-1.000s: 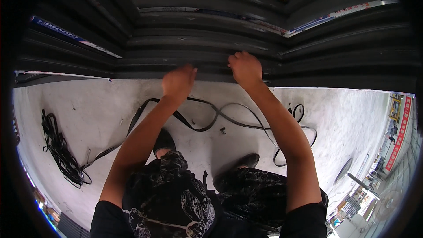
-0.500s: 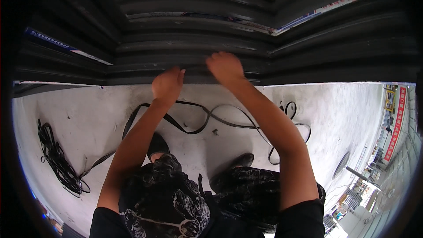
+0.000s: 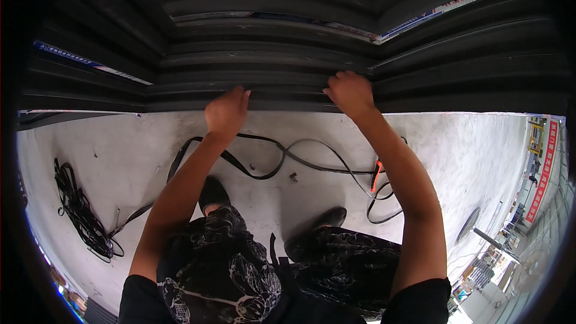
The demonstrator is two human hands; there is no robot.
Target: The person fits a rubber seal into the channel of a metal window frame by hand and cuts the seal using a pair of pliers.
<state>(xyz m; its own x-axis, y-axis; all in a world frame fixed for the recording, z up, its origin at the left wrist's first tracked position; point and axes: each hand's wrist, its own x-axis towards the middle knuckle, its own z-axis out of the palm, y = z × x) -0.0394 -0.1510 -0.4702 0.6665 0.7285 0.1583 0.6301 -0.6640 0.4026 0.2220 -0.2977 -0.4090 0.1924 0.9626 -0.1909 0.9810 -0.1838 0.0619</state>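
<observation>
A: Item one. We are pressing both hands against a dark ribbed shutter [image 3: 288, 54], its horizontal slats looking like painted metal, dull and scuffed, its lower edge sitting just above the concrete floor [image 3: 456, 162].

B: Hands?

A: Our left hand [image 3: 227, 113] is curling over the bottom slat, fingers folded out of sight, so we are not seeing how tightly it is gripping. Our right hand [image 3: 350, 92] is lying flatter on the slat just above, fingers bent at the ridge.

B: Item two?

A: Black cable [image 3: 282, 156], smooth and flat, is looping across the pale, gritty floor behind our black shoes [image 3: 213, 192]. A tangled black bundle [image 3: 78, 210] is lying well apart at the left.

B: Anything unclear?

A: An orange tag [image 3: 376, 174] beside our right forearm is staying too small to identify. The shutter's top is running off the frame.
</observation>
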